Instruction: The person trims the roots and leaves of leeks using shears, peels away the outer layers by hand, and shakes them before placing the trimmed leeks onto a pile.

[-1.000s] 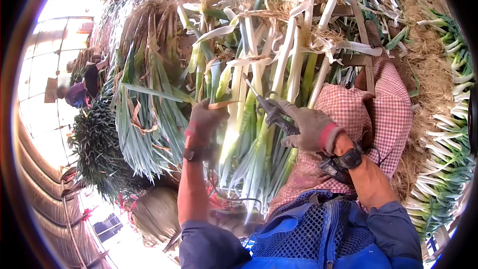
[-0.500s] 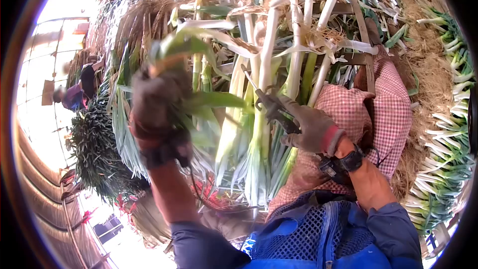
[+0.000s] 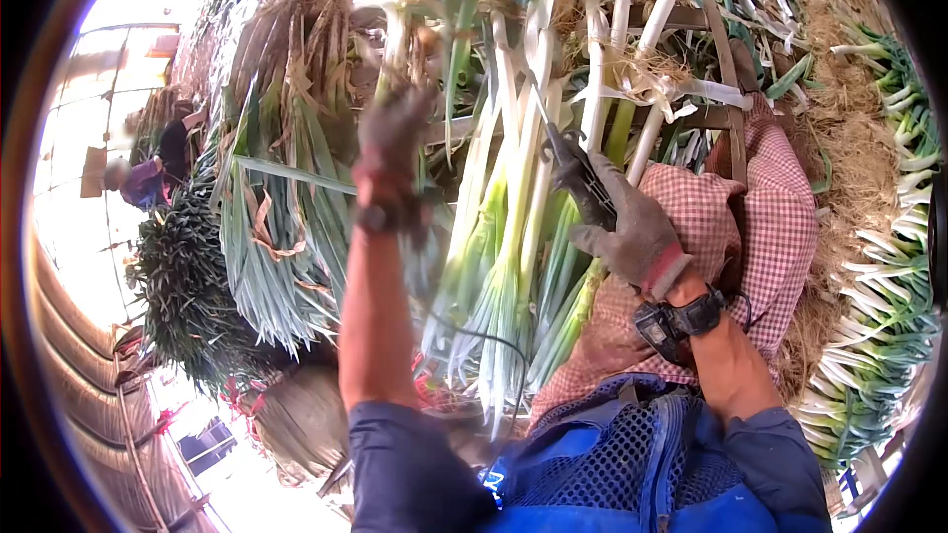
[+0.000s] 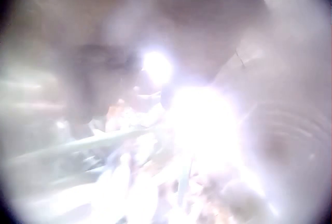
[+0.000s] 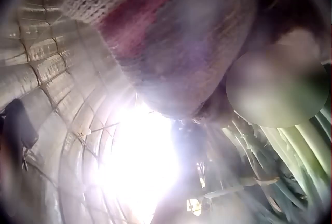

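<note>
My gloved right hand (image 3: 640,237) grips a black air blow gun (image 3: 591,192) with a thin metal nozzle pointing up and away. Beneath the nozzle lie several long leeks (image 3: 523,148), white stems away from me and green leaves toward me. The left hand (image 3: 397,143), also gloved, is blurred by motion over the left side of the leek pile; I cannot tell whether it holds anything. Close above it, blurred leaf pieces (image 3: 434,10) show. In the right wrist view the glove (image 5: 181,53) fills the top, with leek stalks (image 5: 306,146) to the right. Glare and blur wash out the left wrist view.
A bundle of leafy leeks (image 3: 286,227) hangs at left, with a darker stack (image 3: 197,286) behind. A wooden slat frame (image 3: 726,69) stands beyond the checked cloth (image 3: 691,217). Trimmed leeks (image 3: 869,336) line the right. A cable (image 3: 494,339) trails below the left wrist. Another person (image 3: 148,178) is far left.
The left hand swung left with green leaves half a second ago, then moved back right and away from me. The right hand and blow gun shifted slightly right, nozzle tilting more upright.
</note>
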`<state>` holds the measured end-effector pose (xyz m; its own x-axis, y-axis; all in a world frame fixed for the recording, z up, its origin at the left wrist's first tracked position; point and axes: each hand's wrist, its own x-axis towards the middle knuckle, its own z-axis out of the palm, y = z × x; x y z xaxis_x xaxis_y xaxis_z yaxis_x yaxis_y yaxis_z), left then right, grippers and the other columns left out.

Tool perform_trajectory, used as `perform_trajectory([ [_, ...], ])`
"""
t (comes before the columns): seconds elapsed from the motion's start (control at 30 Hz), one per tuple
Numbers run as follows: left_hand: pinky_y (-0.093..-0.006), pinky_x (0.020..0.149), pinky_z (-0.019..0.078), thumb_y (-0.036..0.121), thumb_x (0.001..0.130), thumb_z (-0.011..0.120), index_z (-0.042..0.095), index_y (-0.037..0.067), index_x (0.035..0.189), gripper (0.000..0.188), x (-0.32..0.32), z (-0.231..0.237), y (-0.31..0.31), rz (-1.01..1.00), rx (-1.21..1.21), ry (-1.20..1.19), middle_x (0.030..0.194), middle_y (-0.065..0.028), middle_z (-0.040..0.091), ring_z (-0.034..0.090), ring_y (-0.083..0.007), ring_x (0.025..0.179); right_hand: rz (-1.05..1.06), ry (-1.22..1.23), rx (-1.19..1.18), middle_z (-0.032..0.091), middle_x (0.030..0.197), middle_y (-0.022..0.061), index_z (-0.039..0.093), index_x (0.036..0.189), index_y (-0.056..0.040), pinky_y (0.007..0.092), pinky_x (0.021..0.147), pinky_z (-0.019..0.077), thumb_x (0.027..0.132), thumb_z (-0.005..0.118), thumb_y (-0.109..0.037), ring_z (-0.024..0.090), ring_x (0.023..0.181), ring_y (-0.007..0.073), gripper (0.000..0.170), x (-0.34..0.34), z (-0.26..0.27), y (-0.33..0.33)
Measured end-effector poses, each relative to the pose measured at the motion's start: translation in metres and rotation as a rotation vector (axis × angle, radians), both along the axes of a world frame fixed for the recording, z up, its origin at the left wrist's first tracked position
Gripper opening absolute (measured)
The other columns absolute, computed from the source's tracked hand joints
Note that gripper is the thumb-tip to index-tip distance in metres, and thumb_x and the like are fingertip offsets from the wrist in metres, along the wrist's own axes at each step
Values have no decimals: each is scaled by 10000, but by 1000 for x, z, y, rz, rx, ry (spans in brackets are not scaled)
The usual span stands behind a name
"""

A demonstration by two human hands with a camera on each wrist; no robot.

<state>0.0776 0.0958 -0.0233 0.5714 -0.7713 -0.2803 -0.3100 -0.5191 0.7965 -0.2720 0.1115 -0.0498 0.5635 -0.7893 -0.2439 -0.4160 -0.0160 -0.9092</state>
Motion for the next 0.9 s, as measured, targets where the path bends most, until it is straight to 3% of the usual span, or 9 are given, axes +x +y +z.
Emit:
perform_trajectory([
  [0.07, -315, 909, 564, 401, 958, 799, 658, -17, 1361, 598, -10, -57, 77, 126, 39, 255, 1244, -141, 726, 683, -208, 1040, 68, 16, -8, 685, 1294, 332, 378, 1632, 9, 466, 1025, 544, 870, 846, -312, 701, 1175, 455, 951, 4, 0, 2],
  [0.17, -321, 932, 554, 187, 1017, 734, 655, -10, 1348, 393, -4, -161, 179, 51, 240, 64, 1170, -104, 739, 694, -204, 1049, 241, 146, 40, 669, 1312, 347, 343, 1657, -23, 488, 1053, 522, 874, 833, -343, 664, 1221, 490, 978, 8, 12, 4],
  [0.23, -312, 964, 556, 192, 997, 771, 687, -16, 1367, 433, -49, -166, 209, 139, 18, 59, 1201, -136, 769, 716, -198, 1099, 366, 222, 37, 678, 1287, 338, 313, 1673, -41, 485, 1043, 526, 873, 833, -339, 672, 1202, 486, 1000, 12, 11, 4],
  [0.37, -311, 937, 569, 201, 1000, 773, 730, -21, 1313, 386, -54, -112, 197, 85, 277, 179, 1182, -147, 787, 725, -195, 1075, 431, 164, 95, 706, 1200, 319, 295, 1677, -28, 466, 997, 546, 884, 831, -359, 706, 1135, 463, 1013, 19, 16, 10],
  [0.4, -266, 789, 570, 168, 988, 795, 764, 4, 1261, 320, -36, -110, 195, 115, 209, 314, 1088, -38, 784, 699, -122, 925, 532, 236, 201, 704, 1187, 321, 279, 1678, -15, 470, 989, 550, 893, 826, -363, 704, 1120, 472, 1019, 26, 31, 7],
  [0.53, -270, 825, 569, 213, 1007, 724, 782, 50, 1217, 272, 21, -103, 144, 157, 126, -113, 1024, -78, 812, 731, -117, 895, 538, 214, 66, 708, 1157, 313, 272, 1685, -31, 485, 972, 548, 896, 821, -363, 708, 1074, 481, 1016, 34, 9, 30],
  [0.7, -476, 1089, 514, 327, 942, 713, 599, 100, 1498, 611, 34, -111, 89, -28, 281, -769, 1430, -210, 662, 641, -430, 1265, 609, 331, 182, 692, 1206, 343, 292, 1679, -44, 508, 1004, 540, 887, 814, -347, 688, 1139, 496, 996, 44, 41, 22],
  [0.8, -474, 1122, 494, 255, 930, 687, 553, 117, 1546, 645, 29, -106, 64, -17, 433, -796, 1416, -211, 659, 613, -435, 1308, 548, 276, 54, 692, 1200, 345, 295, 1677, -41, 508, 1000, 540, 887, 812, -347, 692, 1139, 491, 993, 37, 23, 29],
  [0.9, -491, 1034, 540, 221, 909, 671, 662, 95, 1355, 464, 47, -114, 49, 20, 451, -752, 1268, -210, 719, 677, -426, 1212, 510, 266, 6, 701, 1187, 331, 300, 1675, -42, 505, 987, 545, 885, 815, -349, 704, 1120, 477, 991, 31, 12, 30],
])
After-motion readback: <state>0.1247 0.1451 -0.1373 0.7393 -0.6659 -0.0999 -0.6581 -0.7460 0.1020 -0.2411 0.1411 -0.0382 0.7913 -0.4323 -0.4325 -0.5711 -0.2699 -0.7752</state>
